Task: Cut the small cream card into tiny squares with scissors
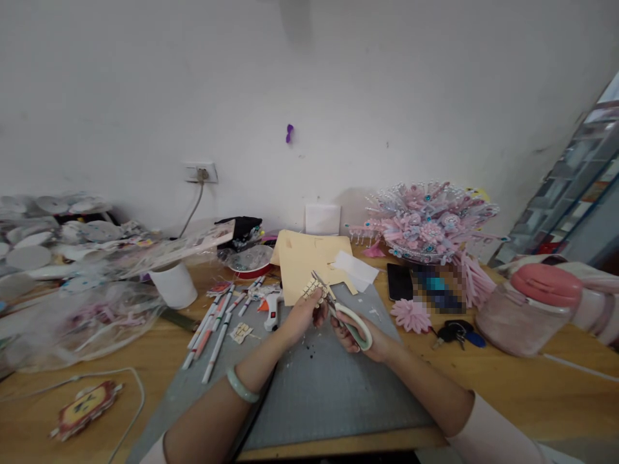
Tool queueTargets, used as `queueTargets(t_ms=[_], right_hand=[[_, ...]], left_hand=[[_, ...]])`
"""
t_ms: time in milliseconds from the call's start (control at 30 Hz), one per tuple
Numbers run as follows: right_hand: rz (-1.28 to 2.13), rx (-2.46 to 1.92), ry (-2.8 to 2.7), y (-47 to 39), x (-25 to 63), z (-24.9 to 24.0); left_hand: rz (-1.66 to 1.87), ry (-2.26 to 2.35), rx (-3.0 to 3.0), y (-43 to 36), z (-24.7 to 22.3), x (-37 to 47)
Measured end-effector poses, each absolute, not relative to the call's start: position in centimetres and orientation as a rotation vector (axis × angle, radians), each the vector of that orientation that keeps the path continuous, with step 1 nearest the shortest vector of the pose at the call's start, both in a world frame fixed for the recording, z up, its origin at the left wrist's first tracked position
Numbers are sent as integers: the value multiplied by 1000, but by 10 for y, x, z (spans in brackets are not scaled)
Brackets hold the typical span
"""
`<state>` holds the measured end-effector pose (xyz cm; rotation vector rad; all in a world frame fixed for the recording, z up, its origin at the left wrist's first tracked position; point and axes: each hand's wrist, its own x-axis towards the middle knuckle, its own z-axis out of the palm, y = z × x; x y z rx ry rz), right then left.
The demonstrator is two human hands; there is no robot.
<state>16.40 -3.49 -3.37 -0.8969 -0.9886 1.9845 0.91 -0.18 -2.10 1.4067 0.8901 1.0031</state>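
Note:
My left hand pinches a small cream paper piece marked with dark lines. Wrapped round the handles of a pair of scissors is my right hand. The scissor blades point up and left, right at the paper piece; whether they are cutting it I cannot tell. Behind the hands lie a large sheet of yellowish card and a white paper scrap. Left of my left hand are a white glue gun and another patterned paper piece on the grey mat.
Several markers lie left on the mat, near a white cup. At right stand a pink beaded headdress and a jar with a pink lid. A phone and keys lie between. Plastic-wrapped materials crowd the left.

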Motion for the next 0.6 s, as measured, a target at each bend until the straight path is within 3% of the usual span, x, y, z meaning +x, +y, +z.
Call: queueTargets(t_ms=[600], right_hand=[[1987, -887, -1025, -35, 160, -32]], left_hand=[[1025, 926, 1435, 6, -24, 4]])
